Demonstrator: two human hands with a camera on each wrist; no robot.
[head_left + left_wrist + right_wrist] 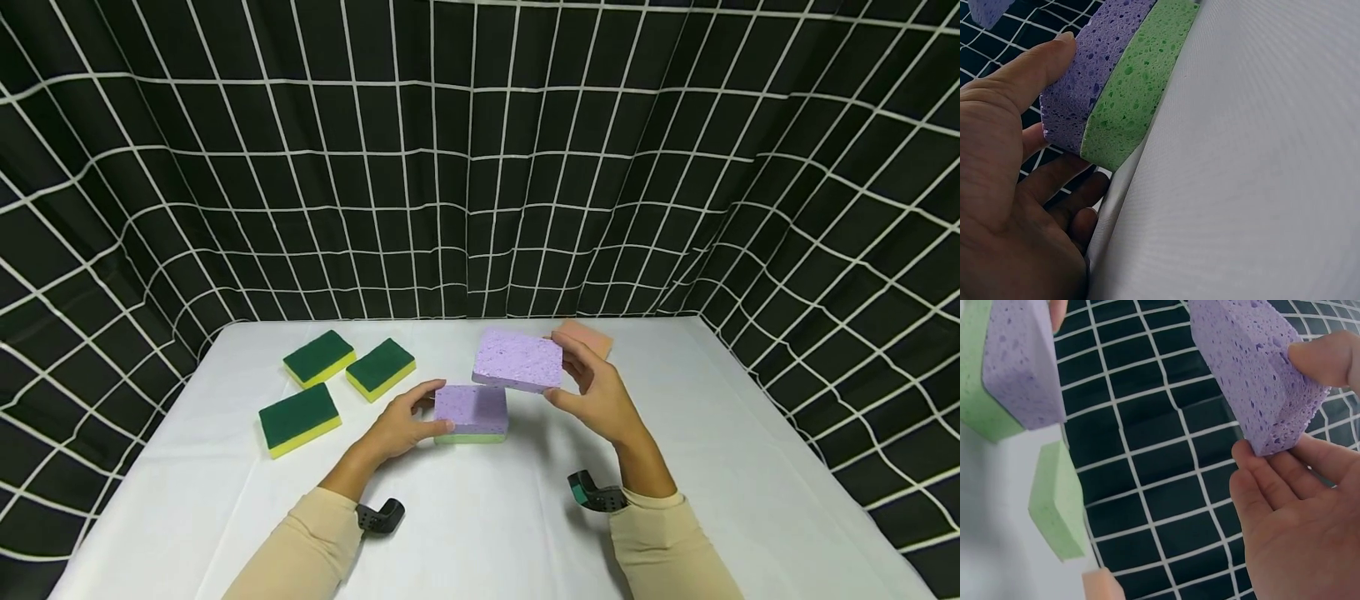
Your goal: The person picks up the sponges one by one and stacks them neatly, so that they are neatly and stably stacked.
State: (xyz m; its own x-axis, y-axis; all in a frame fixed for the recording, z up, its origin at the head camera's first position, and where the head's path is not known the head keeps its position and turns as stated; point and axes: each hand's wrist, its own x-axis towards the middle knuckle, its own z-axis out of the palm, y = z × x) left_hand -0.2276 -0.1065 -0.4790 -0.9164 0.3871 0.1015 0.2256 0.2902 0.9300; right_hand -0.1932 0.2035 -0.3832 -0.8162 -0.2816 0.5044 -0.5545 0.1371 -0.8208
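A purple sponge (471, 407) lies squarely on top of a light green sponge (480, 437) at the middle of the table. My left hand (401, 425) holds this stacked purple sponge at its left end, thumb at the front and fingers behind; in the left wrist view the other fingers hang below, near the green sponge (1138, 81). Up off the table, a second purple sponge (517, 358) is gripped by my right hand (600, 396) at its right end, thumb on one side and fingertips on the other. It is tilted and overlaps the stack's upper right corner in the head view.
Several yellow sponges with dark green tops, including one sponge (300, 417), lie at the left. An orange sponge (587, 337) lies at the back right, behind my right hand. Another light green sponge (1057, 503) shows in the right wrist view. A black grid curtain (465, 167) surrounds the white table (480, 533).
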